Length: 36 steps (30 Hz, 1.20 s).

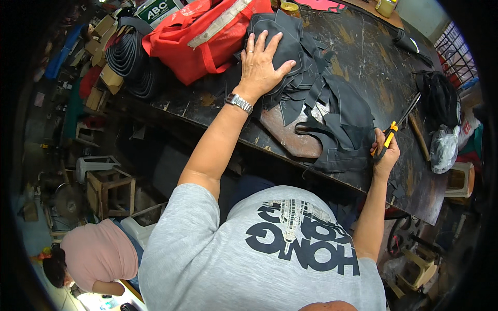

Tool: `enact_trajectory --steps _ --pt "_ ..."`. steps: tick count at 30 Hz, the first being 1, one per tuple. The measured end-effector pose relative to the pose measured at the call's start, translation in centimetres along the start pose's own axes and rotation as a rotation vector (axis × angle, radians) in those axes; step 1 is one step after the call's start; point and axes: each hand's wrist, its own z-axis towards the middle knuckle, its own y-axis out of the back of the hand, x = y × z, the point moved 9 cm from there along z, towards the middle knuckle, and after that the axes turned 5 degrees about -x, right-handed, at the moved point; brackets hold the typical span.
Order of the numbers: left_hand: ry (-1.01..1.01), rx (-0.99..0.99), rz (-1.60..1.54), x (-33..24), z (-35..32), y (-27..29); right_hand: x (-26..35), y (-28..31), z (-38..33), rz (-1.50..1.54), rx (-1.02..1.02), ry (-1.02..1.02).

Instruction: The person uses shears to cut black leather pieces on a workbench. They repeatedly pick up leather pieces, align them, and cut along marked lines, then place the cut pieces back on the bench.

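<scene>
My left hand lies open, fingers spread, on top of a pile of cut dark grey fabric pieces. Some of those pieces carry pale drawn or stitched lines. Closer to me, a larger dark cut piece drapes toward the table's near edge, partly over a worn brown board. My right hand grips scissors by their yellow and black handles, to the right of that piece. The scissor blades point away and to the right, apart from the fabric.
A red bag leans beside the pile on the scratched black table. Left of it stands a rolled dark material. A wooden stick, a plastic bag and black cloth sit at right. Another person is at lower left.
</scene>
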Motion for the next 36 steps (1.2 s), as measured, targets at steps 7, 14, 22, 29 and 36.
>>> enact_trajectory --steps 7,14,22,29,36 --pt "-0.017 -0.152 -0.069 0.6 -0.3 1.1 -0.2 -0.1 0.2 -0.052 -0.019 -0.007" --pt "0.041 0.064 -0.100 1.1 -1.2 1.1 -0.2 0.0 0.2 -0.081 -0.025 0.002" --pt "-0.020 0.242 -0.339 1.4 -9.9 8.7 -0.4 0.3 0.4 -0.112 -0.001 0.020" --pt "0.188 0.411 0.016 5.4 -16.0 8.1 -0.8 0.3 0.5 -0.073 0.006 0.020" --pt "0.171 0.481 0.116 5.9 -15.2 4.4 -0.9 0.4 0.5 -0.074 -0.005 0.010"
